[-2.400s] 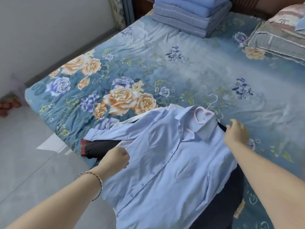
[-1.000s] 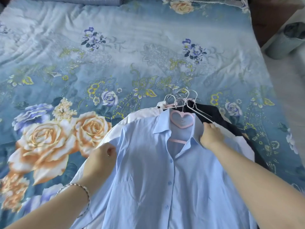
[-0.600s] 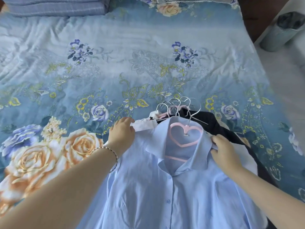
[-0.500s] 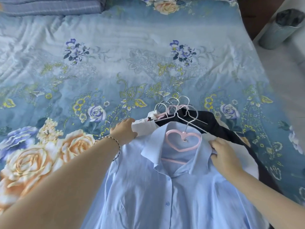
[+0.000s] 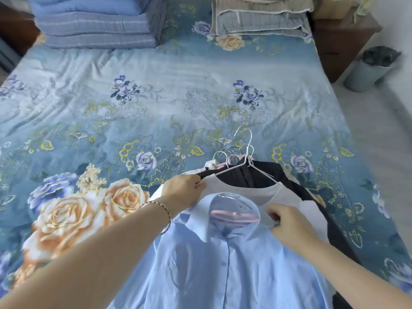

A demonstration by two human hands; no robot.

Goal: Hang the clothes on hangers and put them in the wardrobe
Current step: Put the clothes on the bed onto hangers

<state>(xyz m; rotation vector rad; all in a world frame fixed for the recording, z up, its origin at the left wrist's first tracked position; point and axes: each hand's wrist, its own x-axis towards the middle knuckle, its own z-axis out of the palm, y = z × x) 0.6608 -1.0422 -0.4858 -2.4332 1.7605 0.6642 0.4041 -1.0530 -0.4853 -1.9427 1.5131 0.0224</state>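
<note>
Head view: a light blue shirt [image 5: 223, 264] lies front up and buttoned on the bed [image 5: 156, 97], at the near edge, on top of a white garment [image 5: 287, 195] and a dark garment [image 5: 245, 177]. A pink hanger [image 5: 234, 216] sits inside its collar, with the hook hidden.

Left hand [image 5: 182, 190]: fingers curled, pinching the white garment at its shoulder. Right hand [image 5: 287, 224]: pinching the shirt's fabric just beside the collar.

Orientation: collar points to the far edge and the hem to the near edge, running out of frame. The long axis runs near edge to far edge.

Risks noted:
- The wire hooks [image 5: 243, 150] of the lower hangers are bunched and overlapping, so lifting one would likely drag the others.
- Pulling at the collar could slide the shirt off the pink hanger's arm.
- The layers overlap, so a pinch may catch two garments at once.
- The pile sits close to the near edge and could slip toward the floor
</note>
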